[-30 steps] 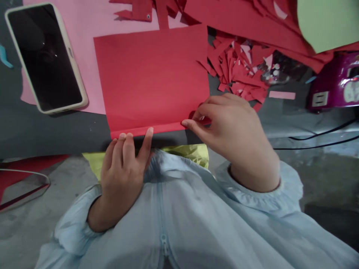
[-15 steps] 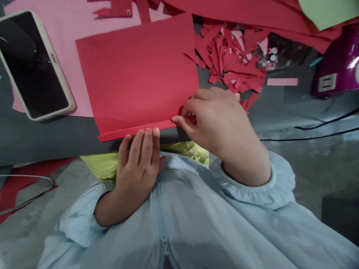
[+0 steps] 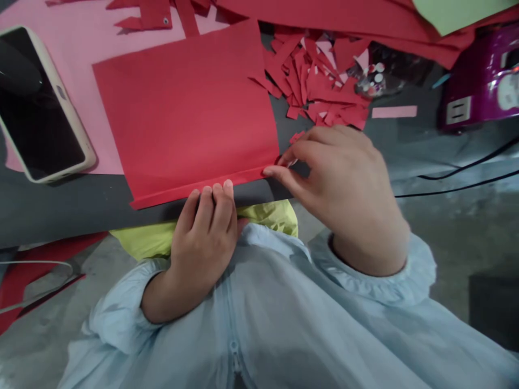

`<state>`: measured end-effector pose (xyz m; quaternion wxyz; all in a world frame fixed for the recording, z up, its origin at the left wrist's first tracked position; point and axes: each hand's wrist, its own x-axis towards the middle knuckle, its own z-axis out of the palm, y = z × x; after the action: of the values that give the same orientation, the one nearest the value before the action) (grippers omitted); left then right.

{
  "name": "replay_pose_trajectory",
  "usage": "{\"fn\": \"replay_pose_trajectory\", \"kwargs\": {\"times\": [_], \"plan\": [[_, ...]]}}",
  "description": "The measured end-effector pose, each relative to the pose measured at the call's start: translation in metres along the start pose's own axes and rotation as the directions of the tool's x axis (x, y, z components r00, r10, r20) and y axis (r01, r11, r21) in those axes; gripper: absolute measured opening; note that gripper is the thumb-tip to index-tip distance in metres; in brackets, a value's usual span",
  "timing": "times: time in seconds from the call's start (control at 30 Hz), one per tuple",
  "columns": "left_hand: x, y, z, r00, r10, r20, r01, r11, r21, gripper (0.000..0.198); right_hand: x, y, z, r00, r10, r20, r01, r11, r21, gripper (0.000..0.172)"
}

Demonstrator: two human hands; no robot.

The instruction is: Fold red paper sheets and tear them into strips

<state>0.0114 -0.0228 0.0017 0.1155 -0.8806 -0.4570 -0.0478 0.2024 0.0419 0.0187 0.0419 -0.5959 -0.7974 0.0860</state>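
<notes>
Head view, looking down: I have a red sheet (image 3: 186, 113) lying in front of me on the dark table (image 3: 81, 208), near the table's front edge, with its far left part over a larger pink sheet (image 3: 77, 75). Along the side closest to me runs a narrow folded strip (image 3: 174, 193), turned up on the paper. My right hand (image 3: 340, 189) pinches the right end of this fold, thumb in front and index finger behind; I cannot tell how the other fingers are curled underneath. My left hand (image 3: 205, 232) is stretched out, its fingers side by side, with the tips resting on the fold around its middle and gripping nothing that shows.

To the left, a phone (image 3: 36, 108) in a pale case lies partly on the pink sheet. Just beyond my right hand sits a heap of red scraps (image 3: 324, 97), with a clear bag (image 3: 375, 81) of small round pieces beside it. Farther right are a pink strip (image 3: 394, 112) and a glossy purple object (image 3: 478, 86). A pale green sheet (image 3: 454, 13) overlaps more red paper (image 3: 344, 19) at the top.
</notes>
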Motion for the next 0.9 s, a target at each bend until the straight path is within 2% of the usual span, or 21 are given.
{"fn": "replay_pose_trajectory", "kwargs": {"times": [0.13, 0.37, 0.57, 0.63, 0.73, 0.8, 0.9], "plan": [[0.001, 0.001, 0.001, 0.999, -0.002, 0.040, 0.002, 1.000, 0.014, 0.050, -0.001, 0.006, 0.004, 0.999, 0.010, -0.034, -0.009, 0.999, 0.038, 0.032], [0.005, 0.003, 0.004, 0.999, -0.002, 0.038, -0.001, 0.995, 0.095, 0.052, 0.000, 0.002, 0.011, 0.999, 0.017, -0.045, -0.018, 1.000, -0.023, 0.029], [0.016, 0.004, 0.001, 0.995, -0.004, 0.100, -0.004, 0.997, 0.082, 0.054, -0.007, 0.002, 0.005, 0.993, 0.007, -0.116, -0.012, 0.999, -0.036, 0.028], [0.020, 0.004, 0.000, 0.993, -0.003, 0.121, -0.006, 0.998, 0.069, 0.053, -0.013, 0.002, 0.002, 0.985, -0.033, -0.168, 0.024, 0.998, -0.050, 0.023], [0.024, 0.006, -0.001, 0.989, -0.009, 0.149, 0.000, 0.998, 0.062, 0.053, -0.023, 0.001, 0.001, 0.958, -0.163, -0.235, 0.155, 0.987, -0.050, 0.025], [0.026, 0.007, -0.002, 0.986, -0.014, 0.168, 0.003, 0.998, 0.067, 0.053, -0.030, 0.000, 0.004, 0.949, -0.215, -0.231, 0.215, 0.976, -0.028, 0.027], [0.027, 0.008, -0.003, 0.981, -0.013, 0.191, 0.000, 0.998, 0.069, 0.054, -0.036, -0.002, 0.008, 0.968, -0.184, -0.172, 0.178, 0.983, -0.048, 0.028]]}}
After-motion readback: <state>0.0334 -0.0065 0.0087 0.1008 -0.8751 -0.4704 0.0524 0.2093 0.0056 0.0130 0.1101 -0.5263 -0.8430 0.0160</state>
